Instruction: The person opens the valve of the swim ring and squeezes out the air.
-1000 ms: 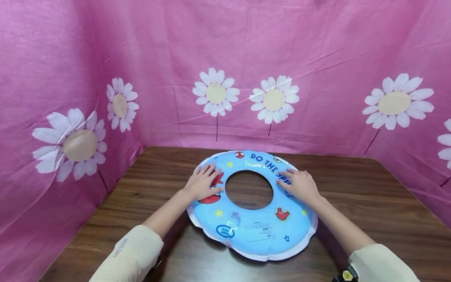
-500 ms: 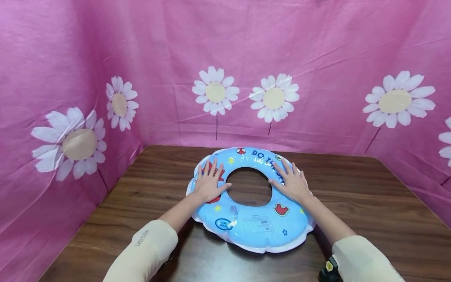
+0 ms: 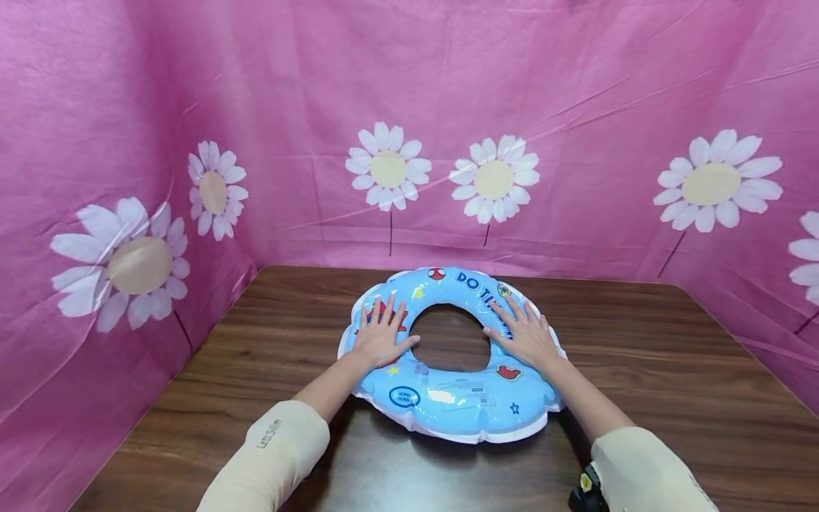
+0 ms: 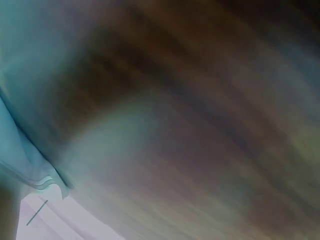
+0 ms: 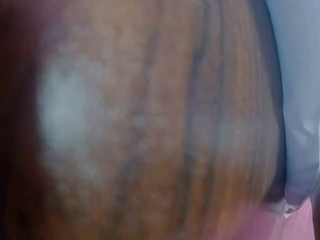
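Nearest in the head view, two cream sleeves (image 3: 271,455) are seen entering from the near edge of the wooden table (image 3: 672,384). Just beyond them, a blue inflatable swim ring (image 3: 451,405) is laid flat on the table, a little left of the middle, with its hole facing upward. It is nearly round, slightly wider from left to right, so no clear pointing direction can be given; its printed label is turned toward the near edge and the lettering "DO TH" runs along the far right rim. The left hand (image 3: 382,337) is pressed flat on the left side of the ring, fingers spread and straight, the thumb reaching to the hole's edge. The right hand (image 3: 526,336) is laid likewise on the right side, fingers spread, covering part of the lettering. The hole lies between the two hands. Farthest back, a pink cloth with white daisies (image 3: 388,165) is hung around the table.

The wrist views are heavily blurred: only wood grain and a strip of pale blue ring edge (image 4: 20,125) are shown, and no fingers can be made out there.
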